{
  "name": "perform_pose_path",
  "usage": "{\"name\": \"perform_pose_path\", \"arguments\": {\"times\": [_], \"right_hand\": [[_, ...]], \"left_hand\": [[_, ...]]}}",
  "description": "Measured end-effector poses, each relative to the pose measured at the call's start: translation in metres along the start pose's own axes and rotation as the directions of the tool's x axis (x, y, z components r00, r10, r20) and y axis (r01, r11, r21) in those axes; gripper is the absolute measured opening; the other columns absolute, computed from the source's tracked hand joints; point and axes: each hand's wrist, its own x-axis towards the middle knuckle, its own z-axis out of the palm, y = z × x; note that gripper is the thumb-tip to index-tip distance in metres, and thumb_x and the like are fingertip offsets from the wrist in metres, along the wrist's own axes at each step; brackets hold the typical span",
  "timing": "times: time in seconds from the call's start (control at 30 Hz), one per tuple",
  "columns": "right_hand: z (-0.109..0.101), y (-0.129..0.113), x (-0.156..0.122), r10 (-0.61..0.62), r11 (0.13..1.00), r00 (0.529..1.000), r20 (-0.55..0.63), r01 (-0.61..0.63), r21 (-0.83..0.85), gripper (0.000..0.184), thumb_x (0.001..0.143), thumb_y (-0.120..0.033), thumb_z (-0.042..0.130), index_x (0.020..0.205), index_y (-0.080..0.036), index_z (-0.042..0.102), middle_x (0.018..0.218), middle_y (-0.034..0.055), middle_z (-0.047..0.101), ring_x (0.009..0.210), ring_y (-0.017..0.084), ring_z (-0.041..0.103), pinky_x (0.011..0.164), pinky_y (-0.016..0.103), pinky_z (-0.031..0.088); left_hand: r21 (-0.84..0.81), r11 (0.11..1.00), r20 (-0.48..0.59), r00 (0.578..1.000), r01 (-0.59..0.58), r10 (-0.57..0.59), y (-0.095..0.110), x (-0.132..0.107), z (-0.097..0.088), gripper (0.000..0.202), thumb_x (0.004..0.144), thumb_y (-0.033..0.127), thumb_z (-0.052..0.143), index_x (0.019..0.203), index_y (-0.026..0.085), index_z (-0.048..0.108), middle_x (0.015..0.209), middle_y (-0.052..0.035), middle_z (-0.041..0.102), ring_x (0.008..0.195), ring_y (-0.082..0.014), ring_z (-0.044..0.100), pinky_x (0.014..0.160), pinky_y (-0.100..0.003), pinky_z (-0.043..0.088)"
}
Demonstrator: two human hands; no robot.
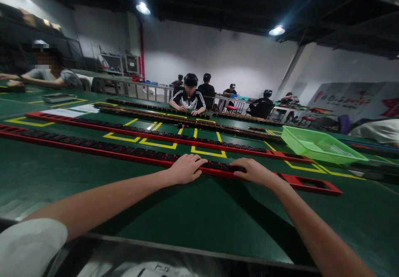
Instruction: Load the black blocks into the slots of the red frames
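A long red rail (109, 153), filled with a row of square black parts, runs across the table in front of me. My left hand (187, 169) lies over the rail near its middle, with its fingers stretched out and slightly apart on the black parts. To the right, my right hand (249, 171) has thumb and fingers closed around a small black part (237, 168) at the rail. Its underside and the exact grip are hidden by the fingers. Between my hands several black parts (218, 165) show in the rail.
Behind lies a second red rail (146, 133) with black parts, then long brown-black rails (174, 116). A green basket (321, 144) stands at the right. Yellow tape marks (208, 153) cover the green table (149, 223). A co-worker (188, 96) sits opposite, another person (50, 71) at the left.
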Motion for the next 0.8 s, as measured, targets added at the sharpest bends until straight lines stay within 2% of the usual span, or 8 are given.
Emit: {"name": "perform_pose_path", "arguments": {"times": [0.13, 0.23, 0.33, 0.47, 0.63, 0.8], "right_hand": [[-0.006, 0.008, -0.005, 0.152, 0.988, 0.981, 0.122, -0.148, -0.038, 0.058, 0.082, -0.037, 0.066, 0.136, -0.016, 0.057, 0.134, 0.0135, 0.060, 0.119, 0.032, 0.058, 0.106, 0.045, 0.042], [-0.006, 0.012, -0.006, 0.219, 0.975, 0.962, 0.162, -0.211, -0.065, 0.064, 0.076, -0.035, 0.070, 0.135, -0.013, 0.056, 0.136, 0.0157, 0.058, 0.122, 0.033, 0.055, 0.108, 0.046, 0.040], [-0.005, 0.014, -0.005, 0.194, 0.980, 0.968, 0.161, -0.183, -0.083, 0.059, 0.079, -0.036, 0.067, 0.132, -0.012, 0.058, 0.134, 0.0165, 0.059, 0.121, 0.033, 0.056, 0.108, 0.045, 0.040], [-0.005, 0.017, -0.007, 0.158, 0.985, 0.972, 0.171, -0.144, -0.092, 0.058, 0.082, -0.040, 0.063, 0.133, -0.013, 0.058, 0.134, 0.0169, 0.059, 0.121, 0.034, 0.056, 0.107, 0.045, 0.040], [-0.008, 0.021, -0.011, 0.170, 0.985, 0.963, 0.210, -0.162, -0.055, 0.061, 0.082, -0.046, 0.062, 0.134, -0.015, 0.057, 0.137, 0.0154, 0.057, 0.123, 0.033, 0.055, 0.108, 0.044, 0.040], [-0.012, 0.015, -0.013, 0.151, 0.987, 0.976, 0.157, -0.140, -0.077, 0.057, 0.075, -0.044, 0.070, 0.123, -0.013, 0.063, 0.124, 0.0153, 0.064, 0.111, 0.033, 0.061, 0.099, 0.042, 0.047]], "left_hand": [[0.028, 0.999, 0.023, 0.999, 0.022, -0.022, -0.001, 0.002, 0.000, 0.055, 0.096, 0.052, 0.046, 0.144, 0.024, 0.041, 0.129, -0.0080, 0.059, 0.110, -0.0243, 0.058, 0.092, -0.037, 0.045], [0.121, 0.989, 0.037, 0.995, 0.087, -0.092, -0.006, 0.005, -0.001, 0.065, 0.091, 0.066, 0.045, 0.136, 0.019, 0.050, 0.120, -0.0121, 0.064, 0.104, -0.0282, 0.061, 0.084, -0.038, 0.047], [0.187, 0.975, 0.061, 0.989, 0.123, -0.136, -0.013, 0.009, -0.005, 0.072, 0.085, 0.077, 0.043, 0.114, 0.014, 0.063, 0.107, -0.0146, 0.068, 0.094, -0.0299, 0.064, 0.074, -0.037, 0.048], [0.186, 0.978, 0.123, 0.986, 0.091, -0.115, -0.019, 0.015, -0.012, 0.075, 0.083, 0.082, 0.038, 0.093, 0.014, 0.066, 0.094, -0.0135, 0.070, 0.083, -0.0282, 0.067, 0.065, -0.034, 0.046], [0.166, 0.985, 0.189, 0.978, 0.057, -0.088, -0.021, 0.017, -0.019, 0.074, 0.081, 0.084, 0.039, 0.087, 0.016, 0.066, 0.089, -0.0117, 0.071, 0.081, -0.0283, 0.068, 0.065, -0.033, 0.045], [0.202, 0.978, 0.138, 0.987, 0.050, -0.079, -0.016, 0.014, -0.021, 0.075, 0.078, 0.084, 0.044, 0.093, 0.014, 0.065, 0.096, -0.0141, 0.070, 0.082, -0.0279, 0.067, 0.067, -0.033, 0.044]]}}
